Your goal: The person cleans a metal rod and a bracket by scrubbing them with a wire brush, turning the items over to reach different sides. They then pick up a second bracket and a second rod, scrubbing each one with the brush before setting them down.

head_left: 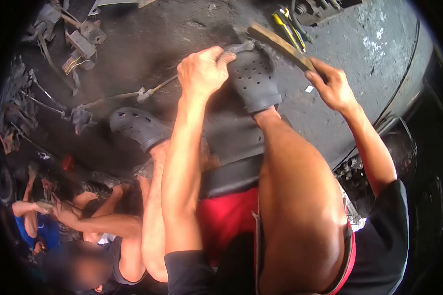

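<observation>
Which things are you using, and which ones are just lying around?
Seemingly in use:
- wooden stick, in the right hand
- small grey piece, in the left hand

Probably just lying about on the floor:
- yellow tool
- white scrap
- metal parts

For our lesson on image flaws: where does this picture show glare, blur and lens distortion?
Head view: black corners and a bowed right edge to the floor suggest wide-lens distortion; head view: glare on the right knee; head view: the grey piece in the left hand looks blurred, the wooden bar in the right hand clearer.
</observation>
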A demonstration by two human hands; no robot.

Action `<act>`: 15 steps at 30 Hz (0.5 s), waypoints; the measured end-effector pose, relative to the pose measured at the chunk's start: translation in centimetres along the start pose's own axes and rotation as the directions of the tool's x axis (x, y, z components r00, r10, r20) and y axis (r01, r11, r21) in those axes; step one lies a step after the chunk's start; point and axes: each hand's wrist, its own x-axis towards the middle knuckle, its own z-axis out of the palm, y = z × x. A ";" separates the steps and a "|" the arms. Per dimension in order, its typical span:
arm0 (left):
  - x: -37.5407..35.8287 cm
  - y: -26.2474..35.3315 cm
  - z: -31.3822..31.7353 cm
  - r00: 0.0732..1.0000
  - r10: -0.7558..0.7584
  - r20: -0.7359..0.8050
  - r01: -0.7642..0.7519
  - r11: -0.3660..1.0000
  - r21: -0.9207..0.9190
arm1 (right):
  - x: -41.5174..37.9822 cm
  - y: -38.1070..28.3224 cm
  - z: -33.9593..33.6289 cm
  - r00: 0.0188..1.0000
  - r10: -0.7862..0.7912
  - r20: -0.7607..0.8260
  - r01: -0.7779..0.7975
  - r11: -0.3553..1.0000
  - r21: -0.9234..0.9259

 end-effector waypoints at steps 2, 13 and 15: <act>0.1 -0.4 -0.2 0.999 0.025 -0.029 -0.024 0.999 0.025 | 2.4 -1.3 0.8 0.996 -0.091 -0.006 0.090 0.995 -0.053; 0.0 -0.1 0.2 1.000 0.018 -0.017 -0.018 1.000 0.002 | 4.5 -0.7 0.5 0.979 -0.199 0.044 0.200 0.980 -0.014; -0.4 0.3 -0.1 1.000 -0.019 0.013 0.020 0.998 -0.058 | 7.6 -3.5 2.9 0.975 -0.223 0.016 0.223 0.962 -0.160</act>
